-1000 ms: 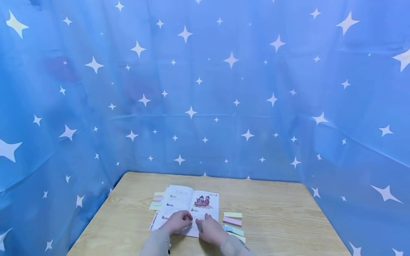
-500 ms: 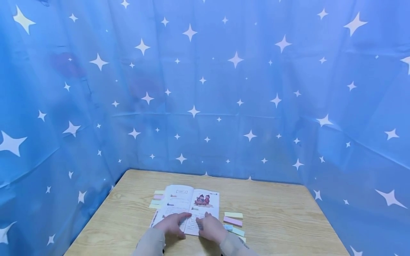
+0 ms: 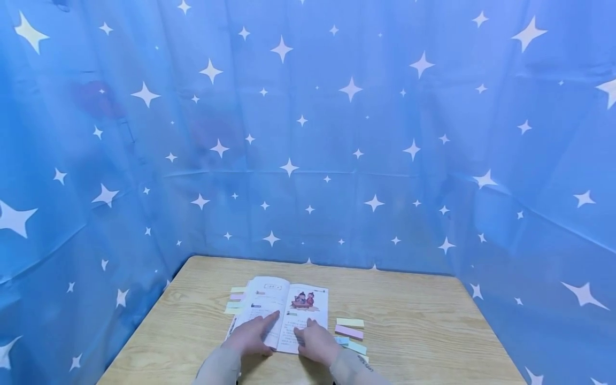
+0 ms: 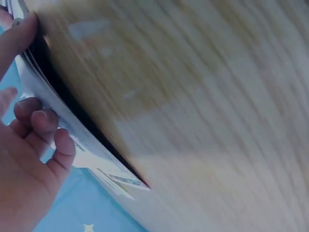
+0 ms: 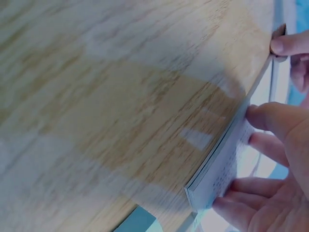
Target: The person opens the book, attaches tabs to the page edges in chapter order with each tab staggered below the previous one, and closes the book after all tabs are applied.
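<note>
An open book (image 3: 267, 299) with printed text and a picture of two figures lies on the table. My left hand (image 3: 250, 335) rests spread over the lower left page (image 4: 89, 140). Its index finger is straight toward the middle fold and its thumb is at the book's near edge; the other fingertips bend loosely over the page in the left wrist view. My right hand (image 3: 317, 341) lies on the lower right page, loosely extended fingers (image 5: 236, 210) against the paper and thumb at the near edge. Both hands cover part of the text.
Several pastel paper strips (image 3: 349, 332) lie right of the book on the wooden table (image 3: 423, 321). More pale strips (image 3: 235, 305) show beside its left edge. A blue star-patterned curtain (image 3: 308, 133) surrounds the table's back and sides.
My left hand has moved left from near the middle fold, its bunched fingers spreading out over the left page. My right hand has stayed in place.
</note>
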{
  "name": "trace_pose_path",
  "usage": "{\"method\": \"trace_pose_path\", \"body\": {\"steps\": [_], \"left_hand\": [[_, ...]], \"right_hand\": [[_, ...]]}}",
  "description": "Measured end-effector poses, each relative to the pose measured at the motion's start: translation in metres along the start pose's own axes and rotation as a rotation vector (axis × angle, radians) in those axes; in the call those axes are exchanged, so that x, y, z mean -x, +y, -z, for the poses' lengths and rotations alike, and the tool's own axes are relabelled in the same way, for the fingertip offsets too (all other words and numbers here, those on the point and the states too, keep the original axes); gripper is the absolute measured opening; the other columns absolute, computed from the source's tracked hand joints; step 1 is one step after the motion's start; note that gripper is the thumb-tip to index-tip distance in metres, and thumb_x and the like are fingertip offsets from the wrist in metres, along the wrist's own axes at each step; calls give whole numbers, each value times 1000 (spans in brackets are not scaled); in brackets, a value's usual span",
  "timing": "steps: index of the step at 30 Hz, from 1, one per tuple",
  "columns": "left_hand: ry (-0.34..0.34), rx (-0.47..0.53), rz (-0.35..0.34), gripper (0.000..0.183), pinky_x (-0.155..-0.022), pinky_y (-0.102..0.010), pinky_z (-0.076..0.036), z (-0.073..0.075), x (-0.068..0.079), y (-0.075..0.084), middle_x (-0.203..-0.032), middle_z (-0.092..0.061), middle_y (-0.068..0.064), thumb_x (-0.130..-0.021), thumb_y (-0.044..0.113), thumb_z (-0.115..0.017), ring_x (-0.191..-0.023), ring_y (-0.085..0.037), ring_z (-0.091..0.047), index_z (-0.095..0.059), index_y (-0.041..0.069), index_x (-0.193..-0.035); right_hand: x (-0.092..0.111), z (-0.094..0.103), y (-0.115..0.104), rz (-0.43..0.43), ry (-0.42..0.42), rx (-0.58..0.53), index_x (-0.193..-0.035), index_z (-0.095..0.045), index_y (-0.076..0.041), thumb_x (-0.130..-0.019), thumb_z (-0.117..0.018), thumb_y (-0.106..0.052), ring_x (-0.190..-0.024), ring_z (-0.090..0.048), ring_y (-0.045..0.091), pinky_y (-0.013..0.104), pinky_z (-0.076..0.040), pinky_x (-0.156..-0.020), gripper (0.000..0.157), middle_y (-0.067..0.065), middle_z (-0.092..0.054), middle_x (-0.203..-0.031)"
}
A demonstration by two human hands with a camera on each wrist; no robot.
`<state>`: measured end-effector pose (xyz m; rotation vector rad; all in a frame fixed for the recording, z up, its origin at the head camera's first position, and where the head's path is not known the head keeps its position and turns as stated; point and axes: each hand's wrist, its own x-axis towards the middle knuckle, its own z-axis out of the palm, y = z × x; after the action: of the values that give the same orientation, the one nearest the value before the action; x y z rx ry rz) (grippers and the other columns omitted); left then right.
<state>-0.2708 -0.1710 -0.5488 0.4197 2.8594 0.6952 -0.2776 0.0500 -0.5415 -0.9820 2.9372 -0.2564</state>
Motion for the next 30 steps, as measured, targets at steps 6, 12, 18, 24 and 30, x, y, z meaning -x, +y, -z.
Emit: {"method": "trace_pose_path", "body": {"steps": [6,12,18,24,30], "left_hand": [[30,-121,-27,78,-94,-55,-46,2,3,5,-130,-56,-23,-61,15,-84,-115,-42,-55,-59,22,-134],[55,-180,-22,79,-85,-47,-52,0,9,-3,-111,-67,-10,-60,7,-80,-97,-29,-64,-59,25,-134],[102,-231,45,70,-65,-40,-52,3,17,-10,-102,-71,-3,-65,12,-77,-78,-20,-63,-60,23,-133],[136,-227,166,66,-56,-40,-48,5,28,-11,-91,-69,-10,-72,19,-74,-69,-23,-57,-58,18,-136],[137,-190,267,58,-60,-44,-49,3,35,-8,-101,-68,-14,-83,24,-69,-77,-29,-61,-54,21,-140]], "right_hand": [[0,0,1,-13,-11,-8,-121,-69,-15,-81,-73,-25,-114,-59,40,43,-51,-94,42,13,-69,-113],[1,0,0,-27,-16,-22,-122,-69,-15,-82,-72,-26,-115,-58,40,43,-50,-95,42,16,-67,-116],[0,-1,0,-50,-26,-44,-123,-69,-16,-81,-72,-25,-115,-57,42,44,-50,-96,42,24,-63,-121],[0,-2,-1,-61,-35,-60,-123,-68,-15,-82,-72,-25,-116,-56,44,46,-49,-97,43,24,-62,-122],[-2,-1,0,-65,-43,-85,-124,-67,-13,-82,-72,-23,-117,-55,45,48,-48,-97,43,26,-60,-124]]}}
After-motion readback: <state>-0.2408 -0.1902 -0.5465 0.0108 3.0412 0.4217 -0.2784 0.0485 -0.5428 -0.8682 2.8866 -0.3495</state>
